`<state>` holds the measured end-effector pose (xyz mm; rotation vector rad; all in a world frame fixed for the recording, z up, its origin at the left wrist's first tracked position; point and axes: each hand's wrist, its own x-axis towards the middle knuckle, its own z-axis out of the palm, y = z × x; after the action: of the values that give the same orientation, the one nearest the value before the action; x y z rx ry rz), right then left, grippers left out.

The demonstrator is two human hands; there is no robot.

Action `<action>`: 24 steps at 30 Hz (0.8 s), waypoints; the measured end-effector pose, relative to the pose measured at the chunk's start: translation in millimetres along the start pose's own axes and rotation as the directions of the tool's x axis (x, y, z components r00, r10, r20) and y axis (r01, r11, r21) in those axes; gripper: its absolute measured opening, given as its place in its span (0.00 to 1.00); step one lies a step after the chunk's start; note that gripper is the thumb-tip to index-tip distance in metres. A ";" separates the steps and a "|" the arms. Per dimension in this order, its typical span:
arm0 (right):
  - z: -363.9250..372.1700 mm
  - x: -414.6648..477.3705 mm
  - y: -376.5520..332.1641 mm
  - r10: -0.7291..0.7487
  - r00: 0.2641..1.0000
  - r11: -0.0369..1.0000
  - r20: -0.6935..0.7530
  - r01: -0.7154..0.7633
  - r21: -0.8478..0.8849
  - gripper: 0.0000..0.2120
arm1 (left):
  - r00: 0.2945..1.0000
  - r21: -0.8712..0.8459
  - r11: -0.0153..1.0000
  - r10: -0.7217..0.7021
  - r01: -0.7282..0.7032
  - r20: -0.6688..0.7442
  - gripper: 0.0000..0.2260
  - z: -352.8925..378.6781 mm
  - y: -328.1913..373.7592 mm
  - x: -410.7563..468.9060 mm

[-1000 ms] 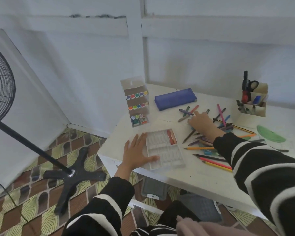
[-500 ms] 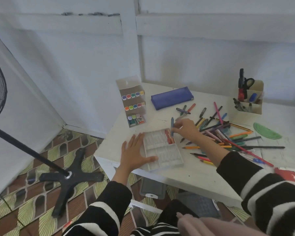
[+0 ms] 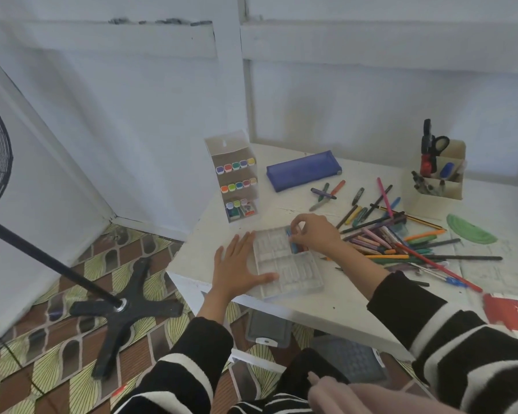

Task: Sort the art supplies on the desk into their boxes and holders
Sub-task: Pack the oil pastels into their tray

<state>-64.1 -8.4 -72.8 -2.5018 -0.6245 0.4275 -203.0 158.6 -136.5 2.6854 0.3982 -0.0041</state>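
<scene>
The right hand (image 3: 314,234) pinches a blue crayon (image 3: 292,242) over the far right slot of the clear tray (image 3: 293,276), its long axis seemingly along that slot, while the left hand (image 3: 237,264), flat and spread on the worktop (image 3: 326,303), touches the tray's left edge.

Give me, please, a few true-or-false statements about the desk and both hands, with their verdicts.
1. The left hand rests flat against the tray. True.
2. The right hand is empty. False: it pinches a blue crayon over the tray.
3. The scissors lie on the desk. False: they stand in the holder.
4. The pencil case lies on the desk. True.
</scene>
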 end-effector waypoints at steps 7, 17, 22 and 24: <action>-15.8 -6.5 -8.7 -0.126 0.986 0.899 0.105 0.158 -0.408 0.20 | 1.000 -0.012 1.000 0.001 -0.001 0.005 0.50 -1.1 0.7 -0.3; -2.0 1.7 0.1 -0.047 0.989 0.952 0.137 0.086 -0.293 0.19 | 1.000 -0.014 1.000 0.001 -0.001 -0.001 0.50 -0.5 0.6 -0.2; 0.3 7.3 8.6 -0.052 0.984 0.980 0.173 0.084 -0.181 0.18 | 1.000 -0.006 1.000 0.001 -0.001 0.001 0.51 -0.4 1.0 -1.4; -0.4 9.1 10.2 -0.069 0.987 0.997 0.144 0.072 -0.013 0.14 | 1.000 0.003 1.000 0.000 0.000 -0.003 0.52 -0.7 1.7 -1.6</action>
<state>-52.7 -11.7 -79.7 -2.4726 -0.7740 0.5818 -204.1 157.0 -135.1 2.6883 0.4000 -0.0002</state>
